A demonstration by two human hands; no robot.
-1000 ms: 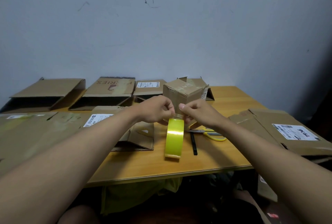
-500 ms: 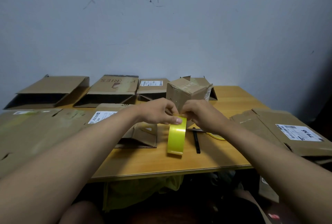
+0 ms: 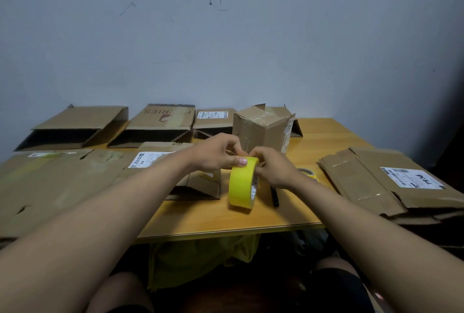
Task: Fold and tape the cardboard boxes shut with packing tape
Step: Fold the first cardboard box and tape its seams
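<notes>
Both hands hold a bright yellow roll of packing tape (image 3: 242, 183) upright over the middle of the wooden table (image 3: 324, 131), near its front edge. The left hand (image 3: 217, 153) curls over the roll's top, thumb pressed on it; the right hand (image 3: 272, 168) grips its right side. A small assembled brown cardboard box (image 3: 261, 128) stands just behind, toward the back edge.

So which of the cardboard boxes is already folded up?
The small box standing just behind the hands; the other boxes all lie flat or collapsed on the table.
</notes>
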